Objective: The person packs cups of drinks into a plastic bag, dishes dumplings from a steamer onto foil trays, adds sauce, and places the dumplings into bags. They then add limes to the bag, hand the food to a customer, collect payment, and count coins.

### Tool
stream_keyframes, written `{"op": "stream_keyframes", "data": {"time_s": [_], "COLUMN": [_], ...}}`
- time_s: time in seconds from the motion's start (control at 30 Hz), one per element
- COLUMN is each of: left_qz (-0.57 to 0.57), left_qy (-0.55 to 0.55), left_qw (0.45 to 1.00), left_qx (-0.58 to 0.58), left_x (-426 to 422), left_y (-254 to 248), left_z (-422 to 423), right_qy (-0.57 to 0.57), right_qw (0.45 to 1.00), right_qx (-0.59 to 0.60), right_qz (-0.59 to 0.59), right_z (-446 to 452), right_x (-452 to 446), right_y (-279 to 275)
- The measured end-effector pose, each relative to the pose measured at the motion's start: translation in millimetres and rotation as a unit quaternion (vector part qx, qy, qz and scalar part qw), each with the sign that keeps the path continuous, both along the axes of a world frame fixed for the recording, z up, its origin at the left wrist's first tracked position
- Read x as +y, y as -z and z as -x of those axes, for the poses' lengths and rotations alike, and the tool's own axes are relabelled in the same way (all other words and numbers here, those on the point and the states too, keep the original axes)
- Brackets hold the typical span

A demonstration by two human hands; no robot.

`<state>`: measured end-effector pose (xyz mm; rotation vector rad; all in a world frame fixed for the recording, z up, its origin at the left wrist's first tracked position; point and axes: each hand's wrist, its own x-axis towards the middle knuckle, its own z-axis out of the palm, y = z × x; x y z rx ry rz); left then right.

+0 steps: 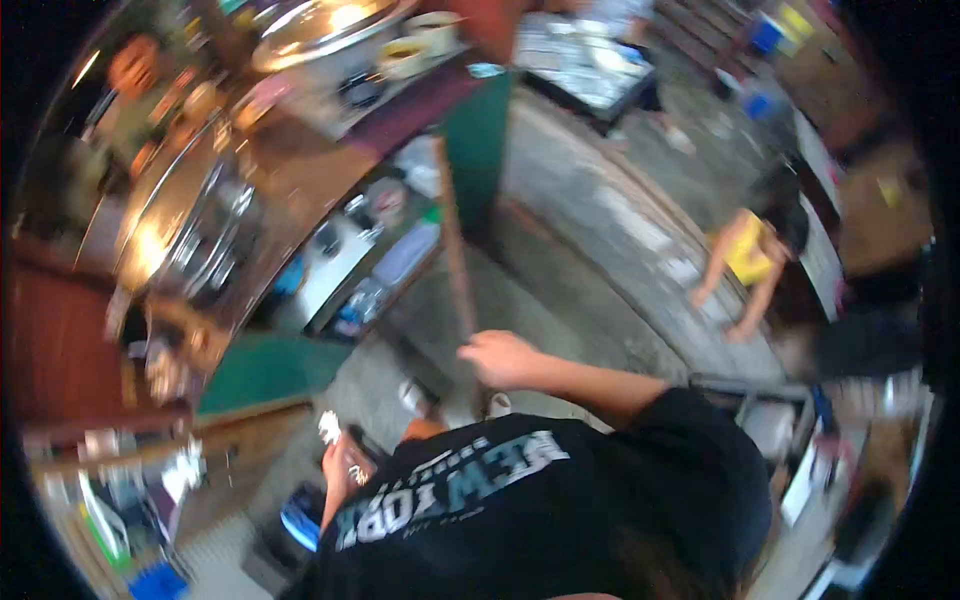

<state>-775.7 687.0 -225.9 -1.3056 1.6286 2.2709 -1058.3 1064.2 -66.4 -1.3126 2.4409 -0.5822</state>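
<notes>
My right hand (500, 360) reaches forward with its fingers closed at the lower end of a long, narrow wooden bar (456, 240). Beyond that bar is a dark green panel (478, 130). Low at my left side, my left hand (345, 458) is closed around something small, with a whitish, shiny part showing at the fingers; blur hides what it is. The black shirt (470, 490) on my body has large pale lettering. My feet (499, 404) show just past it on the grey floor.
A brown counter (300, 175) at the left bears metal pots (330, 25), with shelves of items below. A person in yellow (755, 250) leans on a low concrete ledge (620, 220) at the right. Another person (135, 70) is at the upper left. A tray (580, 65) stands beyond.
</notes>
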Motion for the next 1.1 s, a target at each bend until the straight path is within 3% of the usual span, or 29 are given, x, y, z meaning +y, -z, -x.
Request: {"op": "stream_keyframes", "data": {"time_s": [0.1, 0.17, 0.27, 0.37, 0.4, 0.43, 0.5, 0.53, 0.6, 0.63, 0.67, 0.73, 0.83, 0.87, 0.9, 0.93, 1.0, 1.1], "left_qz": [-0.055, 0.109, 0.133, 0.203, 0.187, 0.290, 0.019, -0.062, -0.146, -0.182, -0.217, -0.237, -0.187, -0.157, -0.179, -0.167, -0.256, -0.211], "left_qy": [-0.057, -0.105, -0.163, -0.106, -0.144, -0.117, -0.104, -0.070, -0.161, -0.148, -0.130, -0.130, -0.171, -0.199, -0.285, -0.316, -0.367, -0.419], "left_qw": [0.995, 0.987, 0.970, 0.957, 0.952, 0.939, 0.988, 0.988, 0.961, 0.954, 0.942, 0.922, 0.925, 0.930, 0.911, 0.902, 0.854, 0.819], "left_qx": [0.062, 0.053, 0.120, 0.177, 0.193, 0.143, 0.111, 0.122, 0.169, 0.187, 0.220, 0.276, 0.282, 0.266, 0.238, 0.243, 0.265, 0.330], "left_x": [-27.0, -68.7, -69.7, -103.9, -70.3, -101.8, -116.2, -137.3, -138.7, -136.9, -145.0, -149.7, -150.6, -151.0, -150.7, -146.9, -139.3, -111.3], "left_y": [-21.0, 42.0, -20.7, -63.1, -153.8, -131.6, -163.1, -161.1, -179.6, -198.6, -182.0, -194.7, -204.2, -201.7, -180.7, -174.7, -168.5, -204.7], "left_z": [-32.2, -58.3, -38.8, -15.8, 17.0, 7.3, 9.2, 7.3, 13.2, 14.7, 12.7, 19.1, 15.0, 11.6, 9.7, 12.7, 21.6, 62.3], "right_qy": [-0.041, -0.033, 0.000, 0.016, 0.031, 0.017, -0.023, -0.029, -0.043, -0.066, -0.085, -0.135, -0.192, -0.182, -0.191, -0.198, -0.213, -0.293], "right_qw": [0.999, 0.999, 0.999, 0.999, 0.996, 0.999, 0.999, 0.997, 0.995, 0.993, 0.990, 0.975, 0.966, 0.969, 0.962, 0.960, 0.935, 0.907], "right_qx": [0.003, 0.023, 0.046, -0.029, -0.074, -0.032, 0.028, 0.074, 0.080, 0.068, 0.062, 0.030, -0.172, -0.163, -0.046, 0.006, 0.074, 0.119], "right_qz": [0.005, 0.000, 0.016, 0.010, -0.033, -0.024, -0.027, -0.007, -0.040, -0.069, -0.097, -0.173, -0.023, 0.044, 0.189, 0.199, 0.273, 0.279], "right_z": [0.9, -4.5, -14.3, -10.0, -9.0, -5.2, 7.0, 12.4, 22.8, 28.0, 39.8, 49.6, 70.2, 84.1, 112.5, 130.7, 169.8, 210.4], "right_x": [-56.1, -99.0, -158.0, -208.6, -224.5, -241.8, -258.9, -271.4, -281.7, -284.5, -289.4, -309.3, -342.7, -355.1, -382.9, -398.1, -427.2, -462.6], "right_y": [5.9, 7.7, 19.5, 0.6, -7.4, 8.1, 2.4, 12.4, 15.1, 14.7, 12.0, -15.4, -89.8, -107.8, -148.1, -169.7, -183.1, -196.2]}}
